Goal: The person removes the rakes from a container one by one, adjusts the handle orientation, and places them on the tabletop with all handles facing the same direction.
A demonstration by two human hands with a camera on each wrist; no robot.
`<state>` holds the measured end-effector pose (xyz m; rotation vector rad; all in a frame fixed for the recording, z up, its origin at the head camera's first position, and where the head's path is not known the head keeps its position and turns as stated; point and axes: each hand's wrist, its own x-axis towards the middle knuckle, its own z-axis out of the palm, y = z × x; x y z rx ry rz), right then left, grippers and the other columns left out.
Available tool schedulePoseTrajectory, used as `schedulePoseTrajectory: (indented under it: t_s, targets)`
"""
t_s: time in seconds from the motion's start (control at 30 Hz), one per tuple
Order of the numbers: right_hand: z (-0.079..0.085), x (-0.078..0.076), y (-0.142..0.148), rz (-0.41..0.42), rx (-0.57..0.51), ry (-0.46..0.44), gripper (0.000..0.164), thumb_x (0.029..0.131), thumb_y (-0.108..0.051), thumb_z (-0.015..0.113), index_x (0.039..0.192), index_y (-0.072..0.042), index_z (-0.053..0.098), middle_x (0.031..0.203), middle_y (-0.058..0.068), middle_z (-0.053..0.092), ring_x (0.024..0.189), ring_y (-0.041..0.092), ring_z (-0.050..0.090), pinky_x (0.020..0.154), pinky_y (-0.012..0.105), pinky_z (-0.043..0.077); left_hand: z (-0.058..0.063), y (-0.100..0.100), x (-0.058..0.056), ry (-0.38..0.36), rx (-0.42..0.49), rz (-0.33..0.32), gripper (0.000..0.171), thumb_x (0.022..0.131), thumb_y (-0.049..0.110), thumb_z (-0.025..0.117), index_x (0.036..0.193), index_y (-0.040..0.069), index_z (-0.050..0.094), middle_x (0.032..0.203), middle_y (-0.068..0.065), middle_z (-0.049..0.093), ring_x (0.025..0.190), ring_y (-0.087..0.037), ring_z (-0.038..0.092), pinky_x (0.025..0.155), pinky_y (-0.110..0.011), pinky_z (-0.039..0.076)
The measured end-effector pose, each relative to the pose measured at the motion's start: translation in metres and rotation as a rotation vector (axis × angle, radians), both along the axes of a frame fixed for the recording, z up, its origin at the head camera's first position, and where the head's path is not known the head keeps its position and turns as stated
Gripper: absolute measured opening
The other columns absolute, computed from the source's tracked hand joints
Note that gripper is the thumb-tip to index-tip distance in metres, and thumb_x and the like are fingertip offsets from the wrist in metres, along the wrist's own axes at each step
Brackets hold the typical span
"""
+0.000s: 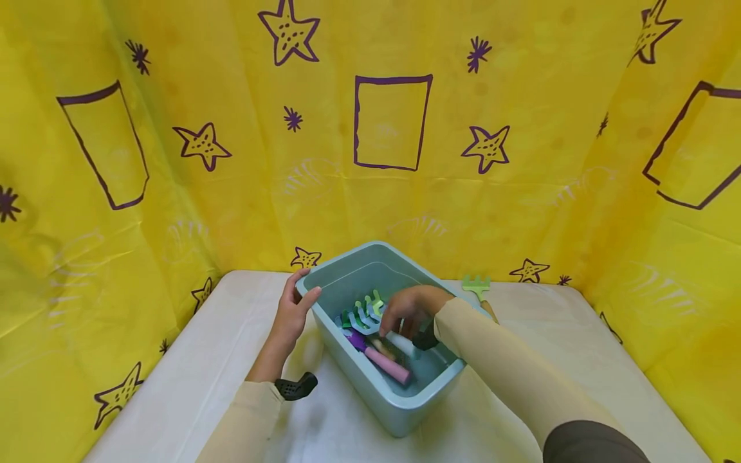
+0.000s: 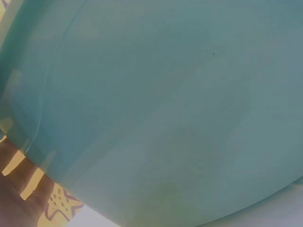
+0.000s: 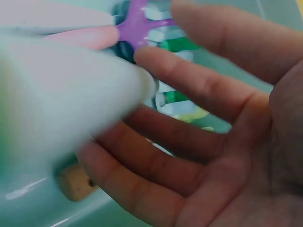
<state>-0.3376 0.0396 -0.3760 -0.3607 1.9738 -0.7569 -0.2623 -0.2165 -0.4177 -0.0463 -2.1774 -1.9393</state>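
My left hand grips the far left corner of a blue-green plastic bin, its fingers at the rim. In the left wrist view the bin wall covers most of the picture. My right hand reaches inside the bin, over small toy hand rakes. In the right wrist view its fingers are spread and loosely bent, fingertips right at a pale, blurred handle. A light blue rake head and a purple rake with a pink handle lie below. Green rake tines show behind them.
Outside the bin, a green rake with a wooden handle lies on the white-covered table, partly hidden by the right forearm. A yellow patterned sheet hangs around the table's back and sides. A wooden handle end shows in the bin.
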Motion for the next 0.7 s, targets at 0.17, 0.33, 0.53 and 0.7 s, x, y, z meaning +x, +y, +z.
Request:
schedulePoseTrajectory:
  t_s: [0.17, 0.33, 0.53, 0.7]
  targets:
    - [0.002, 0.000, 0.002, -0.046, -0.078, 0.082, 0.025, 0.083, 0.007, 0.062, 0.108, 0.006, 0.063, 0.092, 0.012, 0.062, 0.073, 0.024, 0.059, 0.069, 0.033, 0.055, -0.001, -0.002, 0.002, -0.013, -0.004, 0.010, 0.058, 0.097, 0.031, 0.060, 0.147, 0.026, 0.030, 0.149, -0.008, 0.035, 0.134, -0.031, 0.036, 0.110, -0.052, 0.029]
    - [0.004, 0.003, 0.006, -0.104, -0.100, 0.181, 0.023, 0.083, 0.009, 0.060, 0.105, 0.004, 0.063, 0.086, 0.015, 0.060, 0.059, 0.023, 0.059, 0.050, 0.026, 0.050, -0.001, -0.002, 0.003, -0.014, -0.002, 0.015, 0.058, 0.097, 0.031, 0.060, 0.147, 0.028, 0.030, 0.149, -0.007, 0.035, 0.134, -0.030, 0.036, 0.109, -0.051, 0.031]
    - [0.009, 0.002, 0.009, -0.102, -0.104, 0.206, 0.024, 0.088, 0.004, 0.057, 0.112, 0.005, 0.061, 0.084, 0.012, 0.057, 0.058, 0.022, 0.057, 0.046, 0.023, 0.045, -0.001, -0.002, 0.001, -0.005, -0.011, 0.015, 0.058, 0.097, 0.030, 0.059, 0.147, 0.025, 0.031, 0.148, -0.007, 0.036, 0.134, -0.030, 0.036, 0.110, -0.051, 0.030]
    - [0.016, 0.001, 0.012, -0.076, -0.113, 0.281, 0.022, 0.088, 0.002, 0.058, 0.109, 0.004, 0.063, 0.079, 0.010, 0.054, 0.053, 0.019, 0.057, 0.045, 0.023, 0.044, -0.001, -0.001, -0.002, 0.007, 0.001, -0.008, 0.059, 0.097, 0.029, 0.059, 0.148, 0.022, 0.030, 0.148, -0.010, 0.036, 0.135, -0.031, 0.036, 0.110, -0.050, 0.030]
